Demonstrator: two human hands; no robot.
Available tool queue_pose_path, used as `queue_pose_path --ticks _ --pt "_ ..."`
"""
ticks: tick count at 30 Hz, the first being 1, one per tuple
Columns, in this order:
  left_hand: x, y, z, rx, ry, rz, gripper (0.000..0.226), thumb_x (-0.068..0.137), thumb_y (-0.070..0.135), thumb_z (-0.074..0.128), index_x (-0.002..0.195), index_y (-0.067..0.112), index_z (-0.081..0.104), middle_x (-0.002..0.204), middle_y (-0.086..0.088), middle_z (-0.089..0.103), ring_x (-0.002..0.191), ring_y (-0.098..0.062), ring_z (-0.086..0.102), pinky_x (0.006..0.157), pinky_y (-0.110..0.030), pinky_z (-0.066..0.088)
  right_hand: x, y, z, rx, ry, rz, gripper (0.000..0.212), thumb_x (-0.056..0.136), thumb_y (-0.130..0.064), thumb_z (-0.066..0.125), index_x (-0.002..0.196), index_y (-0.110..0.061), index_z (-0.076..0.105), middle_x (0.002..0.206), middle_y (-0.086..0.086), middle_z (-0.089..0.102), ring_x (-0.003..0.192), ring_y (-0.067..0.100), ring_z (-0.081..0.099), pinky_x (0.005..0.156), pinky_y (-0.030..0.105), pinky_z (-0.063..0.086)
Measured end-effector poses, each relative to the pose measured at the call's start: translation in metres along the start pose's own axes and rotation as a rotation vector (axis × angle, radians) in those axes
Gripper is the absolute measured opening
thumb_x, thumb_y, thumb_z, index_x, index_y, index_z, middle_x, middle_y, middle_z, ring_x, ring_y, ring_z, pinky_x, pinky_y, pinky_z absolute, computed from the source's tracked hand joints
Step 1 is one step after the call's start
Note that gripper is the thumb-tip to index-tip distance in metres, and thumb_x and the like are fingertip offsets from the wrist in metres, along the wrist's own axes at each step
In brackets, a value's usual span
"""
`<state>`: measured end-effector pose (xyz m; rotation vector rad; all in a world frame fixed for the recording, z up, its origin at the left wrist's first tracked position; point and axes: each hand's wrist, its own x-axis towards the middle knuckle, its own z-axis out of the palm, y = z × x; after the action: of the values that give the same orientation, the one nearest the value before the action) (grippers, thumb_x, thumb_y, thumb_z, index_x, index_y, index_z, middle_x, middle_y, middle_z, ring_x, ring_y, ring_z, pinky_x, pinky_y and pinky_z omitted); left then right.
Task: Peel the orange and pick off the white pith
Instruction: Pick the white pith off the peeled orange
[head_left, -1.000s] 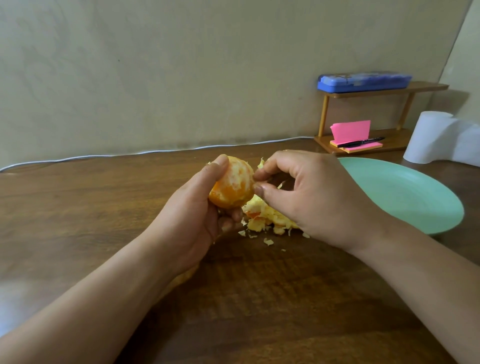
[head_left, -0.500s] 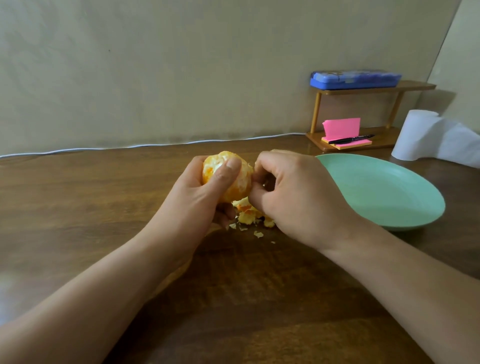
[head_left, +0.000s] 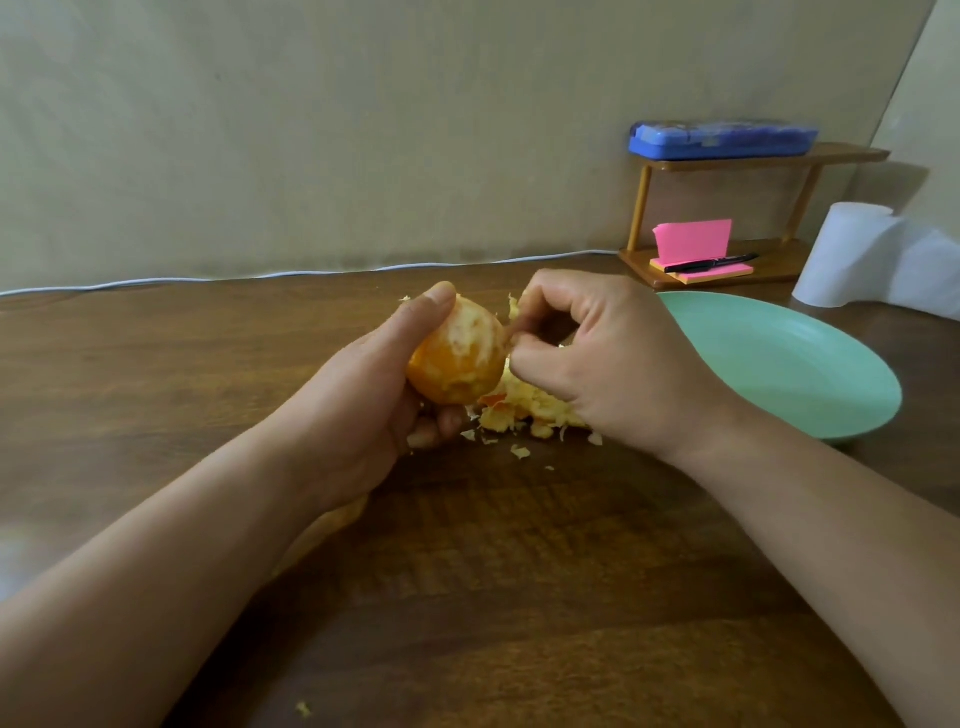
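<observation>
**What I can't make out from up here**

My left grip (head_left: 363, 405) wraps the orange (head_left: 457, 358), so its far and under sides are covered by my palm and fingers. My right grip (head_left: 613, 364) has thumb and forefinger meeting at the fruit's right edge, and the spot is too small for me to tell whether anything sits between them. That hand also covers much of the peel scraps (head_left: 524, 410) and the near-left rim of the green plate (head_left: 810, 364). A yellow-orange piece (head_left: 332, 522) peeks from under my left wrist; I can't tell what it is. The paper roll (head_left: 852, 254) is cut by the right edge and the white cable (head_left: 208, 278) by the left. The print on the blue case (head_left: 722, 139) is blurred.
</observation>
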<state>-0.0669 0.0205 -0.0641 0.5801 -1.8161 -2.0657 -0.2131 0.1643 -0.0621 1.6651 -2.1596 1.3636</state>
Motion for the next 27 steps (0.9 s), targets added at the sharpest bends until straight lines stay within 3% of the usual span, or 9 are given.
queue_pose_path --ticks 3,5,9,12,16,21,25,27 --pt "0.001 0.001 -0.003 -0.051 -0.015 -0.026 0.054 0.101 0.064 0.054 0.114 0.015 0.074 0.094 -0.012 0.072 0.060 -0.020 0.054 0.055 -0.028 0.041 0.001 -0.002 -0.003 0.037 -0.026 -0.001 0.010 0.098 -0.018 0.074 0.089 -0.020 0.076 0.081 -0.005 0.073 0.075 0.013 0.068 0.063 0.024 0.056" --pt "0.003 0.001 -0.006 -0.059 -0.024 -0.018 0.064 0.099 0.069 0.053 0.123 0.013 0.071 0.097 -0.013 0.069 0.062 -0.021 0.055 0.046 -0.024 0.043 0.000 -0.004 -0.004 0.036 -0.055 0.008 0.006 0.099 -0.021 0.075 0.095 -0.023 0.078 0.083 -0.008 0.074 0.079 0.010 0.070 0.066 0.023 0.058" --pt "0.007 -0.001 -0.008 -0.029 0.013 0.005 0.079 0.089 0.077 0.058 0.139 0.016 0.064 0.100 -0.012 0.070 0.065 -0.021 0.061 0.049 -0.025 0.052 -0.002 -0.008 -0.003 -0.005 -0.085 0.018 0.005 0.098 -0.028 0.077 0.100 -0.026 0.080 0.086 -0.013 0.075 0.084 0.006 0.071 0.068 0.021 0.058" --pt "0.006 -0.003 -0.007 0.039 0.037 0.046 0.076 0.087 0.078 0.061 0.137 0.021 0.063 0.107 -0.016 0.071 0.070 -0.023 0.063 0.052 -0.029 0.053 -0.003 -0.007 -0.001 -0.027 -0.080 0.028 0.005 0.099 -0.028 0.076 0.099 -0.025 0.081 0.083 -0.014 0.074 0.078 0.002 0.070 0.061 0.014 0.051" --pt "0.000 0.000 -0.008 0.131 0.025 0.105 0.069 0.084 0.078 0.068 0.133 0.030 0.062 0.120 -0.019 0.071 0.078 -0.026 0.066 0.057 -0.030 0.053 -0.001 -0.004 -0.001 -0.047 -0.085 0.045 0.007 0.100 -0.029 0.076 0.096 -0.025 0.081 0.082 -0.013 0.075 0.082 0.005 0.070 0.063 0.017 0.053" --pt "-0.006 0.003 -0.003 0.230 0.021 0.178 0.062 0.074 0.070 0.070 0.122 0.032 0.065 0.095 -0.001 0.076 0.073 -0.023 0.067 0.058 -0.033 0.051 -0.002 -0.002 0.003 -0.044 -0.091 0.034 0.009 0.098 -0.026 0.078 0.089 -0.026 0.078 0.079 -0.012 0.073 0.075 0.006 0.069 0.058 0.017 0.050" --pt "-0.004 -0.001 -0.003 0.211 0.029 0.180 0.057 0.081 0.074 0.076 0.120 0.033 0.068 0.101 -0.008 0.074 0.074 -0.026 0.066 0.061 -0.038 0.050 -0.003 -0.001 0.007 0.001 -0.038 0.003 0.017 0.093 -0.026 0.081 0.080 -0.023 0.070 0.073 -0.005 0.069 0.062 0.011 0.062 0.052 0.028 0.049" --pt "-0.001 -0.003 -0.004 0.185 0.033 0.171 0.055 0.083 0.074 0.073 0.119 0.032 0.069 0.098 -0.009 0.073 0.071 -0.026 0.063 0.055 -0.035 0.047 -0.003 -0.001 0.008 0.014 -0.030 -0.006 0.018 0.093 -0.026 0.080 0.079 -0.022 0.069 0.072 -0.003 0.068 0.058 0.011 0.059 0.052 0.030 0.049"
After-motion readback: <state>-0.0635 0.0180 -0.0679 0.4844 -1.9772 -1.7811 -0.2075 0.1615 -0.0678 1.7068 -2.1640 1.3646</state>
